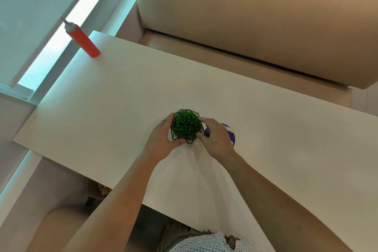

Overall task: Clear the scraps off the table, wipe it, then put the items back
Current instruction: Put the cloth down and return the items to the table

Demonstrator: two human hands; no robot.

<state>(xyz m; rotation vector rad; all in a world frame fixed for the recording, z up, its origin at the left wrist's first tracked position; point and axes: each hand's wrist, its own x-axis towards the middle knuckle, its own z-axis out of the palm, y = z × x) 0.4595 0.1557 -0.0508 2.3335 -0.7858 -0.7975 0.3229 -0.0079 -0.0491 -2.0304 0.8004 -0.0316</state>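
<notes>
A small green grass-ball plant [185, 125] in a black wire-frame pot sits near the middle of the white table [114, 96]. My left hand [161, 139] cups the pot's left side, thumb against its near edge. My right hand [216, 139] touches the pot's right side with its fingertips. Under my right hand lies a purple object [232, 134], mostly hidden, with a green-and-purple bit showing by my fingers. I cannot tell whether that hand also grips it.
A red squeeze bottle [83, 41] with a white nozzle stands at the table's far left corner. A beige sofa [255, 16] runs along the far side. A window sill lies to the left. My knees are below the near table edge.
</notes>
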